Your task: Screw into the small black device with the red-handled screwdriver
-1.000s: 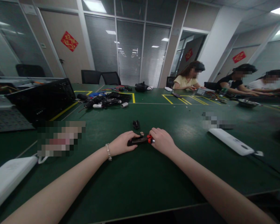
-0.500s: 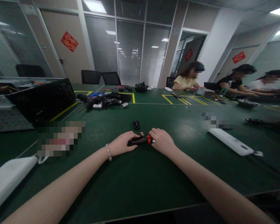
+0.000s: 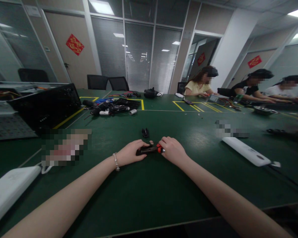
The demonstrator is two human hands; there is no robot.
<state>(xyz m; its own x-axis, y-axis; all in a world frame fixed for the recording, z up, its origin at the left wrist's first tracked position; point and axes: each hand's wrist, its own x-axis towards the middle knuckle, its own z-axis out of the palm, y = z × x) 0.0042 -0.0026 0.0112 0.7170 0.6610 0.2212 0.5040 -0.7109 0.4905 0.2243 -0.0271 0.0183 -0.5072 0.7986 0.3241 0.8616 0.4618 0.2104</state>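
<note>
My left hand [image 3: 130, 153] presses down on a slim black object [image 3: 146, 150] lying on the green table [image 3: 149, 191]. My right hand [image 3: 172, 149] grips a small tool with a red handle [image 3: 159, 149], its tip against the right end of the black object. A small pale piece [image 3: 151, 142] sits just behind the two hands. A little farther back lies a small black part [image 3: 145, 132], apart from both hands. A bracelet [image 3: 116, 161] is on my left wrist.
A white power strip [image 3: 247, 155] lies right, another white device [image 3: 7, 191] near left. An open black computer case [image 3: 43, 105] stands far left, with a pile of tools [image 3: 110, 107] beyond. Three people work at the far right end.
Both my hands stay in place on the black object. At the far right edge, a co-worker's hand with a dark object has come into view.
</note>
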